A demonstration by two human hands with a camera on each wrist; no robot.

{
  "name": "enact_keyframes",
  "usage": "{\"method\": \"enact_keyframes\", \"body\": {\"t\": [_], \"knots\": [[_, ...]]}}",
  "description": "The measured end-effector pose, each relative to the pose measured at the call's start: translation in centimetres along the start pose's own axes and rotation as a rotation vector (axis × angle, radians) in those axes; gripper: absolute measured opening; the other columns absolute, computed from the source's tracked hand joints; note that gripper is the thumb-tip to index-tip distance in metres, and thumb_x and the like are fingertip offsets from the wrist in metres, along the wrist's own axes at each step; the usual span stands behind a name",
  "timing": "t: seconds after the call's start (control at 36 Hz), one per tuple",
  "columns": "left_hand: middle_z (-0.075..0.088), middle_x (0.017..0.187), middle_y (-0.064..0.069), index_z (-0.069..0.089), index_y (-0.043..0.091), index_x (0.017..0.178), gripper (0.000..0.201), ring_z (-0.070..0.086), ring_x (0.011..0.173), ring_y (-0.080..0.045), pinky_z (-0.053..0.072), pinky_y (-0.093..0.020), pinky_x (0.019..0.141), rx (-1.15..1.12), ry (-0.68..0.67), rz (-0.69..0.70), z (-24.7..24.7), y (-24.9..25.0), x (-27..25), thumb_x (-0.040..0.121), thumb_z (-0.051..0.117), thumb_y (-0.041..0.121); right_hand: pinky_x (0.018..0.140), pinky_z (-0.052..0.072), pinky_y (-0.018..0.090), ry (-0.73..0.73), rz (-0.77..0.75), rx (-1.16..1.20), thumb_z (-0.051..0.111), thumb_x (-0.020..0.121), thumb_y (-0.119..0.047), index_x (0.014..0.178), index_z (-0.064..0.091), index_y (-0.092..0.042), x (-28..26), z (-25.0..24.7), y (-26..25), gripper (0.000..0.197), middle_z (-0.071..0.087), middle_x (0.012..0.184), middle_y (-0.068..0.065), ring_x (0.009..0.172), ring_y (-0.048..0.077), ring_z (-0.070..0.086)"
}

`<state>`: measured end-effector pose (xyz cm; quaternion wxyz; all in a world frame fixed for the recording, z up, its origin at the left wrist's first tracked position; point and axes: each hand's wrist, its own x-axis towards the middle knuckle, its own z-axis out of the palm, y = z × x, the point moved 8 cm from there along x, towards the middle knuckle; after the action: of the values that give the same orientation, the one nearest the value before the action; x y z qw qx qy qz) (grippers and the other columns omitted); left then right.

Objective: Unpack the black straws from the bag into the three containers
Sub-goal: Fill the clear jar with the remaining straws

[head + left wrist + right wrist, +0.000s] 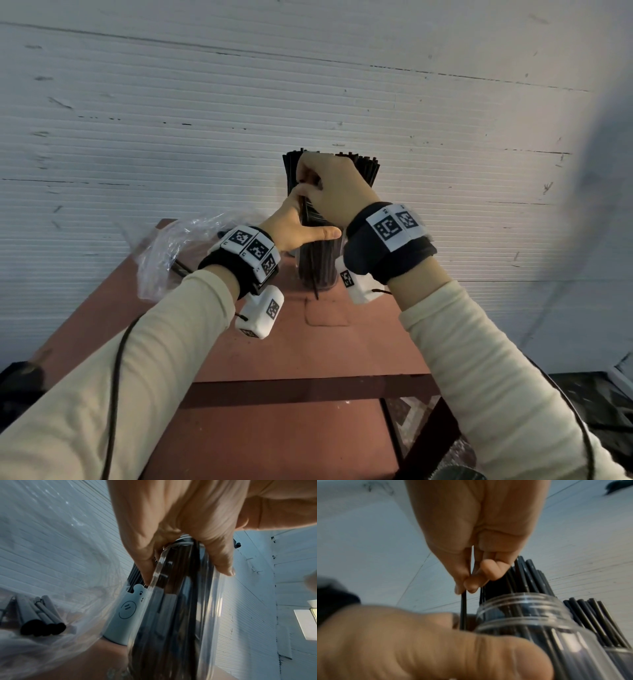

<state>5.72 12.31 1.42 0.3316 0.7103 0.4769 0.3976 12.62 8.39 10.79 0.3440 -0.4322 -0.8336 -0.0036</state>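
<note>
Left hand [294, 226] grips clear jar [539, 622] packed with black straws [317, 263]

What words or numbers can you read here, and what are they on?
No real words or numbers can be read.
Wristbands: black-and-white square code patterns, not letters; the tiny marks beside them are too small to read.
White boxes under the wrists: the same kind of code squares.
Pale blue holder: only a drawn smiley face, no writing.
Clear jar and bag: no label shows.
</note>
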Motion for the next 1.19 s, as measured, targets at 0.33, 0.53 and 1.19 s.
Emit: {"method": "enact_keyframes", "body": {"t": [0.33,0.53,1.19], "knots": [[0.049,0.124,0.011,0.026,0.017,0.145,0.092,0.050,0.114,-0.007,0.038,-0.019,0.097,-0.037,0.009,0.053,0.0,0.7,-0.1,0.073,0.083,0.016,0.052,0.045,0.023,0.433,0.005,0.451,0.030,0.094,0.002,0.102,0.031,-0.013,-0.3,-9.3,1.0,0.017,0.056,0.079,0.005,0.051,0.016,0.056],[0.049,0.109,0.020,0.028,0.015,0.144,0.094,0.051,0.108,-0.005,0.037,-0.009,0.083,-0.035,0.050,0.040,-0.5,0.6,0.2,0.070,0.086,0.016,0.060,0.043,0.021,0.569,-0.120,0.398,0.036,0.090,0.004,0.106,0.031,-0.011,-0.3,-12.5,0.7,0.022,0.054,0.080,0.001,0.059,0.007,0.049],[0.051,0.106,0.021,0.029,0.015,0.144,0.091,0.052,0.093,0.009,0.041,-0.006,0.071,-0.081,0.009,0.011,-0.3,0.0,0.6,0.072,0.084,0.014,0.074,0.051,0.033,0.244,-0.048,0.153,0.056,0.092,-0.007,0.106,0.047,-0.004,0.3,-5.4,1.3,0.017,0.058,0.089,0.003,0.080,0.021,0.058]]}}
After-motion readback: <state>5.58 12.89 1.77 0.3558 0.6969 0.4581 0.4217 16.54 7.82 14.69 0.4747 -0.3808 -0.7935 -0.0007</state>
